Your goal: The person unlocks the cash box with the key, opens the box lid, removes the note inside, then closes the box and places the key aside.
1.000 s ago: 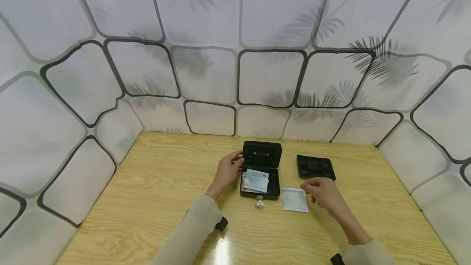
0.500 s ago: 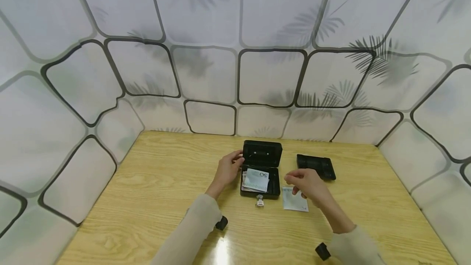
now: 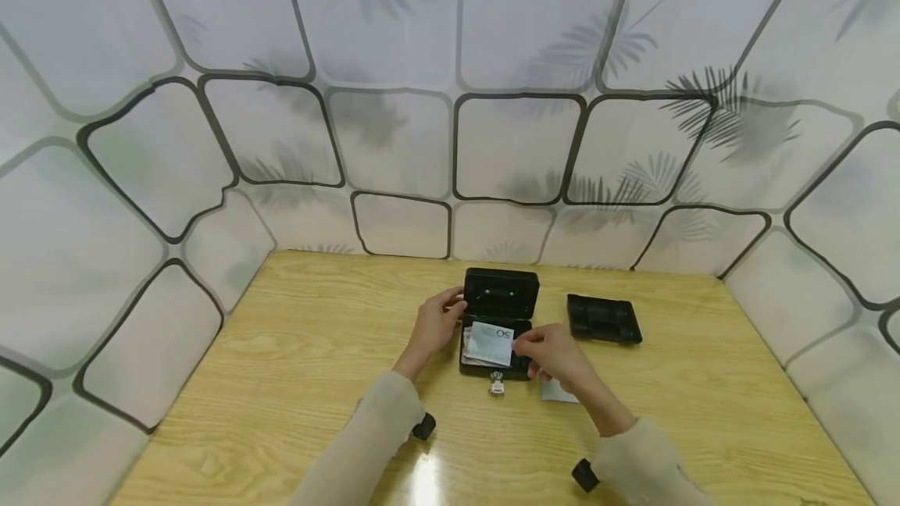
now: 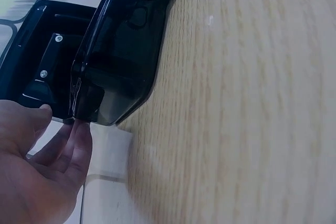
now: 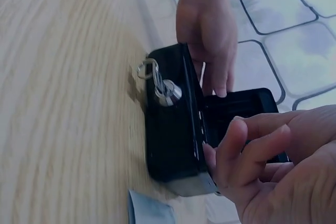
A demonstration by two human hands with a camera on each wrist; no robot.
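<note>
A small black cash box (image 3: 474, 371) stands on the table, its lid (image 3: 501, 287) raised. Banknotes (image 3: 488, 342) lie inside on the left, a 50 on top. My left hand (image 3: 434, 326) holds the lid's left side near the hinge, thumb on the inner face and fingers behind, as the left wrist view shows. My right hand (image 3: 558, 354) is over the box's right front part, fingers bent and tips drawn together beside the notes. I cannot tell whether something small is between those fingertips. A key with a ring (image 5: 149, 70) sits in the front lock (image 5: 168, 94).
A black compartment tray (image 3: 605, 320) lies to the right of the box. A folded banknote (image 3: 558, 392) is on the table in front of it, partly covered by my right hand. A patterned fabric wall (image 3: 394, 225) closes off the table's back edge.
My right hand has moved left from beside the tray, across the loose banknote, to over the open box. My left hand has stayed at the lid.
</note>
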